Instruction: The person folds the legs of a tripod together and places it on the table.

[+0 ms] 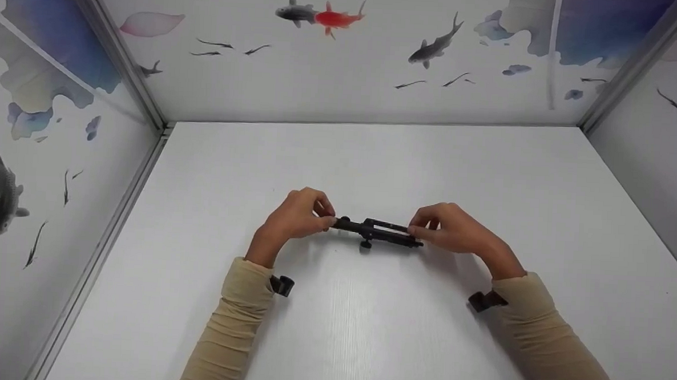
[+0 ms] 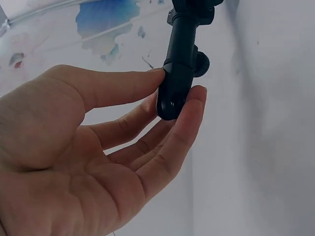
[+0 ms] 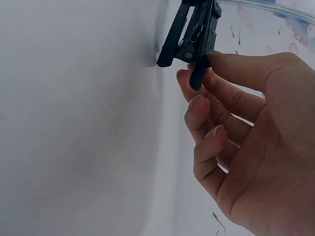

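Observation:
A small black tripod (image 1: 368,230) lies roughly crosswise between the two hands in the head view, its legs drawn nearly together and a round knob (image 1: 365,244) sticking out toward the near side. My left hand (image 1: 303,214) pinches the rounded end of its tube (image 2: 179,54) between thumb and fingers. At the other end, my right hand (image 1: 451,228) holds the tip of one leg (image 3: 198,73) with thumb and forefinger. A second leg (image 3: 170,46) stands slightly apart from it, untouched. The right hand's other fingers are loosely curled beneath.
A white tabletop (image 1: 338,327) spreads under both arms. White panels painted with fish and lotus shapes enclose it at the back (image 1: 343,76), left (image 1: 47,183) and right (image 1: 654,146). Each wrist carries a small black camera (image 1: 282,285).

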Tool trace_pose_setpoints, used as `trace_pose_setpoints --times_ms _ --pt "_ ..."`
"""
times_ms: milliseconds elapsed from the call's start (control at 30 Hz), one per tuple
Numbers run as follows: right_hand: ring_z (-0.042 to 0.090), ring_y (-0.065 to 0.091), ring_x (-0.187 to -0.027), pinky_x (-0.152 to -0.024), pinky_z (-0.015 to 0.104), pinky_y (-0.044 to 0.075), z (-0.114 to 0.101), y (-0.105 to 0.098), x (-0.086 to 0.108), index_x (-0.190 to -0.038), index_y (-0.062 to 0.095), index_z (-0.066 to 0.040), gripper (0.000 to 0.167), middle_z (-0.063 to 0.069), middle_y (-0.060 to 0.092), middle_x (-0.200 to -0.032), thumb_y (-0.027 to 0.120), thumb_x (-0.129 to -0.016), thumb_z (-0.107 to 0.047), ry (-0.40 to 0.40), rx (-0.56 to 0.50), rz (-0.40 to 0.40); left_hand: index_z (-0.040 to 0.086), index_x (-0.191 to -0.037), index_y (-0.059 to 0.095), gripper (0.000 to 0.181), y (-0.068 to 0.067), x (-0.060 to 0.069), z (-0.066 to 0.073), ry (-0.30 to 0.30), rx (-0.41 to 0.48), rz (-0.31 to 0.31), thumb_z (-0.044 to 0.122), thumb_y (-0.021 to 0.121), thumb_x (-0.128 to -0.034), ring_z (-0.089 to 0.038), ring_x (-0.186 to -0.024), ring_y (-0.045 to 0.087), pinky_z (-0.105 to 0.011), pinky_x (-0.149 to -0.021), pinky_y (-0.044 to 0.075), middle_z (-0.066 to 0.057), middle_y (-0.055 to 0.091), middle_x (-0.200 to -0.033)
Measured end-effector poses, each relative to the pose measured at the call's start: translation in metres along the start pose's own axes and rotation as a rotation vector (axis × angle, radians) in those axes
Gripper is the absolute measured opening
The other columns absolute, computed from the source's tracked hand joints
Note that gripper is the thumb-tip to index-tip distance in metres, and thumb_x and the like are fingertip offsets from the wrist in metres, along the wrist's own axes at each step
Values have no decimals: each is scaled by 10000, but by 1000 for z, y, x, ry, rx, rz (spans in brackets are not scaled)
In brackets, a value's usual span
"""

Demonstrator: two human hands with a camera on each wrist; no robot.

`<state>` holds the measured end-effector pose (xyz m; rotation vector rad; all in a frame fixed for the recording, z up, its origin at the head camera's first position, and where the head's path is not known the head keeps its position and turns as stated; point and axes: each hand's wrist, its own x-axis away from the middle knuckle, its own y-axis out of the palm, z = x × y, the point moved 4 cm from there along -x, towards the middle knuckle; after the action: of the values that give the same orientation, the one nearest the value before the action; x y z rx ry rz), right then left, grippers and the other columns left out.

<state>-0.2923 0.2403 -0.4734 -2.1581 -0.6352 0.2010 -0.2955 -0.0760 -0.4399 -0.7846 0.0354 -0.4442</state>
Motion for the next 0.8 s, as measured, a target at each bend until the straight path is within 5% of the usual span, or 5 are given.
trace_pose_setpoints --times_ms 800 --pt "160 678 -845 -691 280 533 -4 2 -2 -1146 838 -176 150 -26 816 -1024 726 -1053 -215 -20 24 47 96 -1121 781 161 6 -5 -15 -80 -53 -82 220 762 -1019 -170 -903 751 -350 -841 559 -85 815 -1073"
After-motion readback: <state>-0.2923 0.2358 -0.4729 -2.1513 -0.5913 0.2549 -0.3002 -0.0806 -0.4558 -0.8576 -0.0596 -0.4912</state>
